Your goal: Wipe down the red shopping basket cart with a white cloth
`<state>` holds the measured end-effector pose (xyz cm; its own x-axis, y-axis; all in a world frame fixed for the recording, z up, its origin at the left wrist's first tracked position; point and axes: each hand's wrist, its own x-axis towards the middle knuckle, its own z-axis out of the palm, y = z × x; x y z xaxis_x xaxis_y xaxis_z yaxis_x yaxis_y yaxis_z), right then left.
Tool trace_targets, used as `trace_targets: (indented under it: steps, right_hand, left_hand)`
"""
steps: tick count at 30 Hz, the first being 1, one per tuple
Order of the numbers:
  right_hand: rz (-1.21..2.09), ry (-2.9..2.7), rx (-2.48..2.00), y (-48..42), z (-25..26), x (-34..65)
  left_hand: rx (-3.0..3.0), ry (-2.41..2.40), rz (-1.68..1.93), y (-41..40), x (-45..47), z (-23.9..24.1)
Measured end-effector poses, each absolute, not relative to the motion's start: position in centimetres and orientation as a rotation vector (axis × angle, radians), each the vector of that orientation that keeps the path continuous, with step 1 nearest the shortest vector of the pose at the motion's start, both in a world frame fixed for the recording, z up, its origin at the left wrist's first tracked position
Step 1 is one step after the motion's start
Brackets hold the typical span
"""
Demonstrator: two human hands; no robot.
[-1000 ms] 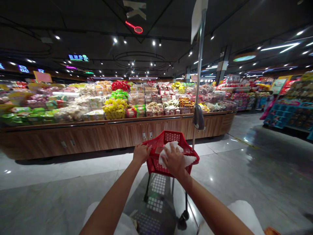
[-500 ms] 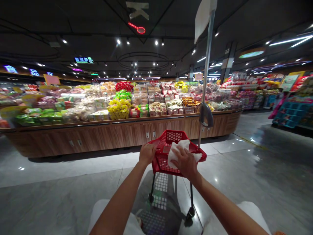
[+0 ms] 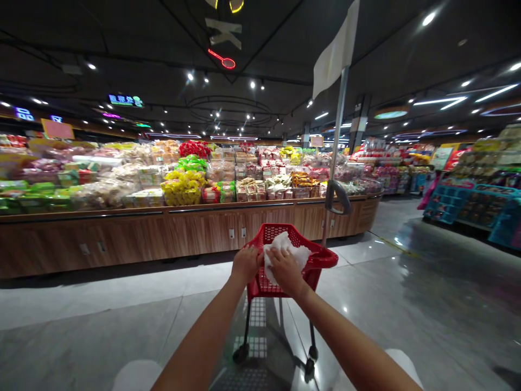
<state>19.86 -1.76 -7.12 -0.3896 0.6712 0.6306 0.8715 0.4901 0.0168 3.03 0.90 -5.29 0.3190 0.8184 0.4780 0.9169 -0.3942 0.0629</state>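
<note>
While left hand's fingers clamp cart's crosswise handle, white cloth lies beneath right hand's bent, gripping fingers.

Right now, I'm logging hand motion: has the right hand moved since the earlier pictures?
Yes, leftward. The right hand with its white cloth is now farther from the right end of the red cart handle and nearer the left hand.
</note>
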Motion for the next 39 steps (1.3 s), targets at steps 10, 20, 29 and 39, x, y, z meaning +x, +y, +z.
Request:
trace_targets:
  steps: [10, 20, 29, 39]
  right_hand:
    - [-0.404, -2.032, -1.031, -0.3, -9.7, 28.5]
    - [-0.068, -1.976, -1.430, 0.9, -6.6, 30.2]
    - [-0.104, -2.109, -1.213, -3.0, -7.9, 25.2]
    - [-0.331, -2.012, -1.497, -4.3, -7.0, 19.0]
  left_hand:
    - [-2.201, -1.695, -0.724, 0.8, 4.1, -5.6]
    - [-2.354, -1.736, -1.120, -3.5, 9.4, -6.1]
    - [-2.410, -1.740, -1.663, 2.9, 3.1, -11.1]
    - [-2.741, -1.718, -1.855, -0.1, 4.3, -13.6]
